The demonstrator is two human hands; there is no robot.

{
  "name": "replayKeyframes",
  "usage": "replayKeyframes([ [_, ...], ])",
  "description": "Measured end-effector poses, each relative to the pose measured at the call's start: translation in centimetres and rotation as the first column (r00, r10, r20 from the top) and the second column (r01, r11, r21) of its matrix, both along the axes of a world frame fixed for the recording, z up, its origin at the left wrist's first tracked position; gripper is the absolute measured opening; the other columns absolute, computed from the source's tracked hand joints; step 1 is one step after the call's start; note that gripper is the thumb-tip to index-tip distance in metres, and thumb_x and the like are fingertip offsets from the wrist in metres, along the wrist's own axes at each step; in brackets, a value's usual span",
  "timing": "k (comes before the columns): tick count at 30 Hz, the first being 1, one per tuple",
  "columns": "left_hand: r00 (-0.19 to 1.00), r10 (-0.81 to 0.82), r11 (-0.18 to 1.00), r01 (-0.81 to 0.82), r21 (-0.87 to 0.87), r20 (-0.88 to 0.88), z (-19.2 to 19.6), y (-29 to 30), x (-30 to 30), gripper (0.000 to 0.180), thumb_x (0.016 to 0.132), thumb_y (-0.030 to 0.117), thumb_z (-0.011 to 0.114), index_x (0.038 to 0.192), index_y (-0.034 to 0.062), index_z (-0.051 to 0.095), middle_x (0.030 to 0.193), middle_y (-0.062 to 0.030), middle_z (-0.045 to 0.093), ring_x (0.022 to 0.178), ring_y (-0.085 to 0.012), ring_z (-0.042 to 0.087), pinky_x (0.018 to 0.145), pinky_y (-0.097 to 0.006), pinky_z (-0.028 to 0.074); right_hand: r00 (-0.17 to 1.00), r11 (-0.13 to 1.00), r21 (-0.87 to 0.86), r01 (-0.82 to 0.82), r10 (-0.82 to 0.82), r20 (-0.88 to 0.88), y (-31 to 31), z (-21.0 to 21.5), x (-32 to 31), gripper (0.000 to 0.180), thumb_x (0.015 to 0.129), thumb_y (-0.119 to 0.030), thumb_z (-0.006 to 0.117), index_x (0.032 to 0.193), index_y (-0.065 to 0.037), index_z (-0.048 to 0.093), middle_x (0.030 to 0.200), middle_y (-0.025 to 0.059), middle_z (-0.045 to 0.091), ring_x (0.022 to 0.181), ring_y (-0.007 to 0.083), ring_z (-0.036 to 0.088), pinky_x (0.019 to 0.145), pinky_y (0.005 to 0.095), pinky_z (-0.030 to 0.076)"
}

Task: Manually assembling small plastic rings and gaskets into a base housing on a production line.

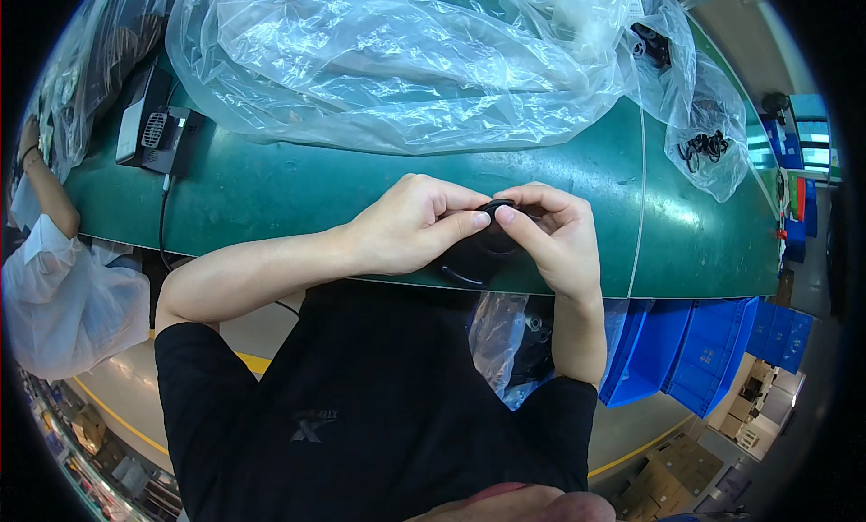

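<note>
My left hand [413,222] and my right hand [561,237] meet above the front part of the green table [298,190]. Between them they pinch a small black curved part [499,204], thumbs and fingertips closed on it from both sides. Its exact kind cannot be made out, since the fingers cover much of it. Just below the hands, close to the table's front edge, lies a larger dark rounded piece [475,262] with a shiny rim, partly hidden by my right hand.
Large clear plastic bags [406,80] spread across the back. A black box-shaped device [161,129] with a cable stands at left. Bagged black parts [704,147] lie at right. Blue bins [699,355] sit below the right edge. A person in a white sleeve [68,296] is at far left.
</note>
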State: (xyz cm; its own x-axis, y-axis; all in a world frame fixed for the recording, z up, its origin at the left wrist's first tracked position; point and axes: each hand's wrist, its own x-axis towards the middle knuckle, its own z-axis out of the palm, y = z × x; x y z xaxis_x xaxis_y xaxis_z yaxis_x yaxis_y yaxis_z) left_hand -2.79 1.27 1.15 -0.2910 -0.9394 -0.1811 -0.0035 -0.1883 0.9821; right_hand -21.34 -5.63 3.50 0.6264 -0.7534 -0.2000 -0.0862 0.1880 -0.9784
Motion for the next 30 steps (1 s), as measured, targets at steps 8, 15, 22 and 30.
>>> replayKeyframes([
  [8,0.998,0.014,0.999,-0.017,-0.049,-0.056,0.0,-0.1,-0.2,0.029,0.093,0.013,0.052,0.113,-0.0059,0.057,0.094,-0.0025,0.063,0.085,-0.0054,0.052,0.075,-0.022,0.044,0.999,1.000,-0.008,-0.001,0.002,0.040,0.0,0.2,-0.4,0.019,0.081,0.000,0.064,0.099,0.007,0.063,0.091,0.0075,0.061,0.084,0.0100,0.058,0.073,0.0210,0.048],
  [15,0.985,0.129,0.991,-0.124,0.049,-0.114,0.4,0.2,-0.2,0.029,0.092,0.011,0.053,0.112,-0.0088,0.057,0.097,-0.0066,0.063,0.086,-0.0067,0.054,0.075,-0.022,0.045,0.999,0.999,-0.029,0.037,-0.036,0.003,0.2,-0.2,0.1,0.018,0.081,0.000,0.065,0.097,0.007,0.063,0.089,0.0075,0.063,0.081,0.0092,0.059,0.071,0.0206,0.049],
  [22,0.985,0.159,0.985,-0.154,0.071,-0.070,0.3,0.2,-0.1,0.024,0.091,0.008,0.054,0.107,-0.0087,0.060,0.095,-0.0075,0.065,0.086,-0.0068,0.055,0.076,-0.022,0.046,0.998,0.996,-0.067,0.056,-0.055,0.015,0.6,-0.8,0.7,0.017,0.080,-0.002,0.066,0.095,0.007,0.064,0.084,0.0063,0.064,0.076,0.0083,0.059,0.068,0.0188,0.048],
  [30,0.991,0.127,0.991,-0.126,0.040,-0.048,-0.3,0.1,-0.2,0.025,0.091,0.010,0.054,0.108,-0.0077,0.060,0.095,-0.0066,0.065,0.085,-0.0060,0.055,0.074,-0.022,0.046,0.996,0.997,-0.007,0.082,-0.082,0.030,0.5,-1.1,0.8,0.015,0.080,-0.001,0.066,0.093,0.006,0.065,0.081,0.0051,0.064,0.074,0.0076,0.059,0.066,0.0184,0.047],
])
